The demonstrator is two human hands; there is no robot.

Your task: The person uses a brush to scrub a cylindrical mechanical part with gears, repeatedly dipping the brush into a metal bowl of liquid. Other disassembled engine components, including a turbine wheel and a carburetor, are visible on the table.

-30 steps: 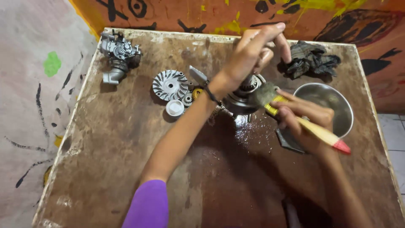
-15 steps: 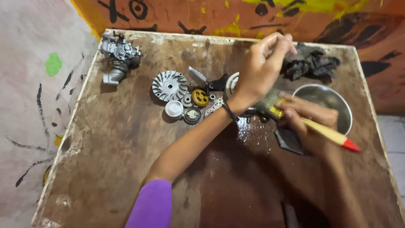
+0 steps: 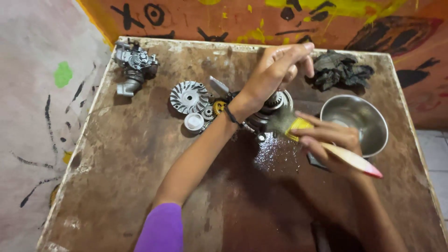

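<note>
While the left hand (image 3: 275, 70) grips a round metal clutch part (image 3: 270, 106) at table centre, much of that part stays hidden beneath it. At four o'clock, the right hand (image 3: 329, 144) pinches a paintbrush (image 3: 322, 142), bristles touching the part; a steel bowl (image 3: 368, 128) sits at three o'clock

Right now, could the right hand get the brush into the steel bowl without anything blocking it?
Probably yes. The right hand holds the brush right beside the steel bowl, whose open top has nothing over it; the left hand is off to the other side.

Worn brown wooden table (image 3: 116, 177); orange wall (image 3: 196, 18) with black, yellow paint marks; pale tiled floor (image 3: 436, 149) at right.
</note>
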